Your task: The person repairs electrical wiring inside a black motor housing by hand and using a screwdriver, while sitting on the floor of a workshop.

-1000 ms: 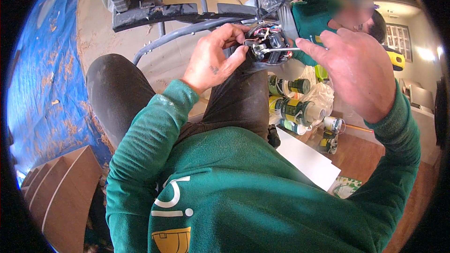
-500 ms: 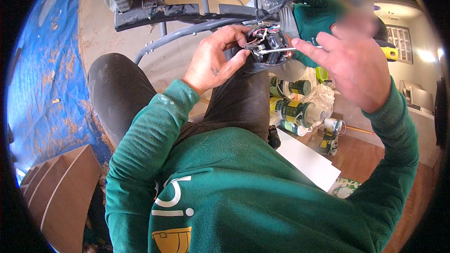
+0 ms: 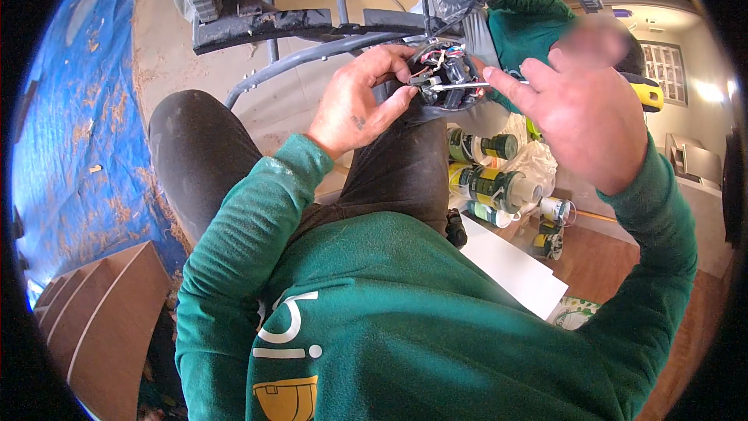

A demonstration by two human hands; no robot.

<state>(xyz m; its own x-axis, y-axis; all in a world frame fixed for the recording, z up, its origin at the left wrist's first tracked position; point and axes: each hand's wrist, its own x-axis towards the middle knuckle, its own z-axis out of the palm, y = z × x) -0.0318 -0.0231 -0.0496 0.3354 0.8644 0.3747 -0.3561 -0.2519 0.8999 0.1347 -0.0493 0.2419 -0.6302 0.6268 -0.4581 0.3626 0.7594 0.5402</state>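
A round, open black housing (image 3: 452,64) packed with red, white and blue wires is above my knees, below a black metal frame. My left hand (image 3: 360,101) reaches its left side, thumb and forefinger pinching a small dark connector (image 3: 421,80) at the rim. From the right, my right hand (image 3: 584,113) is closed around a screwdriver, its forefinger stretched along the shaft (image 3: 467,86). The shaft's tip meets the connector beside my left thumb. Most of the handle is hidden by my palm; a yellow-and-black end (image 3: 650,94) shows past the hand.
The black metal frame (image 3: 265,29) with a curved grey tube (image 3: 312,57) spans the top. A person in a green top (image 3: 518,43) is close behind the housing. Several green-labelled cans (image 3: 487,185), a white board (image 3: 506,265), a blue tarp (image 3: 86,125) and wooden shelving (image 3: 117,320) lie around me.
The screwdriver tip stays at the connector while my right hand shifts slightly and its fingers change position. The other person's head has lowered a little. My left hand keeps its pinch.
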